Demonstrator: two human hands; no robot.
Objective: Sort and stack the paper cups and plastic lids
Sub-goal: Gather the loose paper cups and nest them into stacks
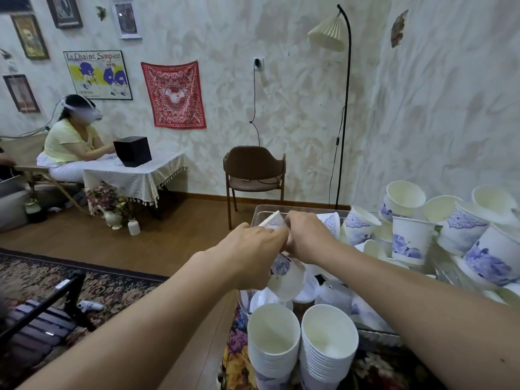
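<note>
Two hands met over the cup bin

Head view: both hands worked above a clear plastic bin point(257, 212) at the table's edge. The left hand point(247, 254) curled its fingers round a paper cup point(285, 273) tipped on its side. The right hand point(306, 235) pinched something pale just beyond it; what exactly, I could not tell. Two cup stacks point(302, 344) stood upright nearest the camera, and loose cups point(439, 235) were heaped to the right.
</note>
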